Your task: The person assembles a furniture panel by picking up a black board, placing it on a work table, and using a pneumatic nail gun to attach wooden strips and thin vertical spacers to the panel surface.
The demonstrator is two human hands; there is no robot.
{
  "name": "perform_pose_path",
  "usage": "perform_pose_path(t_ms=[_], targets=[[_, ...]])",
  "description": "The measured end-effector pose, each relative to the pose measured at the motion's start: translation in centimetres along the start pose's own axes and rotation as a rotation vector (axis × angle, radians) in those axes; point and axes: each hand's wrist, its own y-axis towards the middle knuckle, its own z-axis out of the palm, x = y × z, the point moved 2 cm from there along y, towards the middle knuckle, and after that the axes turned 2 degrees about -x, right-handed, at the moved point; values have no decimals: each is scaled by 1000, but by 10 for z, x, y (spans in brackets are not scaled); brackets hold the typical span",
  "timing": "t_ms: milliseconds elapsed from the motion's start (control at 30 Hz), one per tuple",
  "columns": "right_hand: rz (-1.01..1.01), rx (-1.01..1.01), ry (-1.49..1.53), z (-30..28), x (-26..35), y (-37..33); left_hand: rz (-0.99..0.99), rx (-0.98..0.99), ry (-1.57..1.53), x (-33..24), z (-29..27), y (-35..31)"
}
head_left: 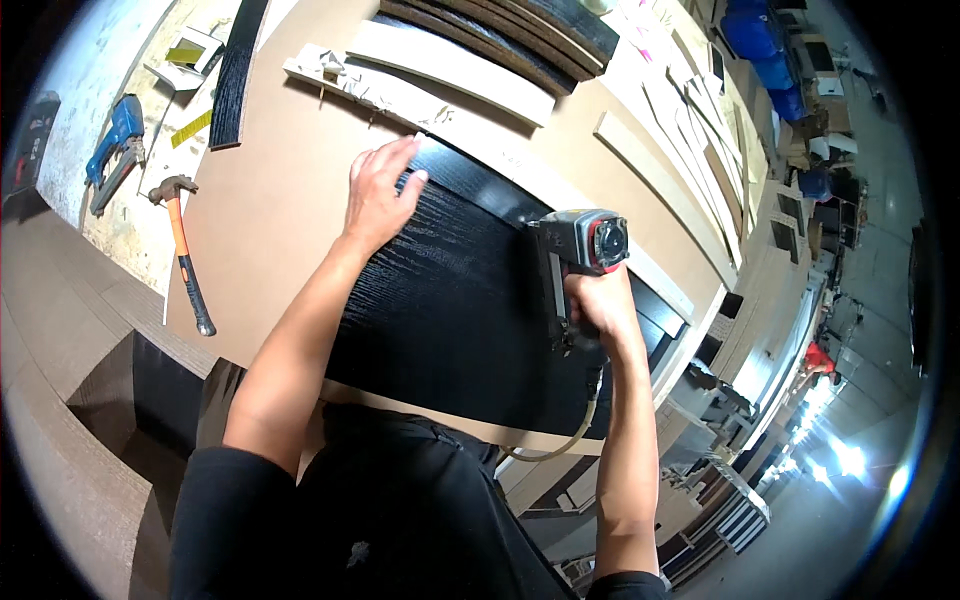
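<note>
A black wood-grain panel (450, 310) lies flat on the workbench in front of me, with a smooth black strip (475, 180) along its far edge. My left hand (383, 195) rests at the far left corner of the panel, fingers stretched out and thumb apart, its fingertips by the end of the strip. My right hand (605, 305) is wrapped round the handle of a grey and black air nail gun (570, 240). The gun stands over the right part of the strip, and its tip is hidden. A yellowish air hose (575, 440) hangs from its handle.
A pale wooden batten (370, 97) lies beyond the strip, before stacked dark boards (490, 45). Loose wood strips (690, 130) lie at the right. To the left are a claw hammer (182, 255), a blue staple gun (118, 150), a tape measure (190, 57) and a black board (238, 75).
</note>
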Motion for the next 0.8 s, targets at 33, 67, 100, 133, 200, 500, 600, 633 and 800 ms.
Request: perform_pose_path(t_ms=[33,67,100,133,200,500,600,633,800], targets=[[-7,-2,-13,-1,1,-2,-56,-20,-71,7,-5,3],[-15,-17,-28,-1,4,-5,-63,-104,87,8,-7,3],[-7,-40,-51,3,9,-5,-172,-52,77,16,-11,8],[-92,-18,63,9,15,-8,-149,-34,36,19,-15,11],[-86,54,102,19,29,-8,-204,83,-24,26,-18,18],[-209,201,86,74,109,-4,-330,170,-125,25,-24,26],[-218,200,30,82,125,-3,-337,170,-125,26,-23,26],[-225,170,-13,83,128,-2,-334,176,-122,26,-23,26],[-221,179,-18,85,140,0,-348,204,-129,26,-25,28]])
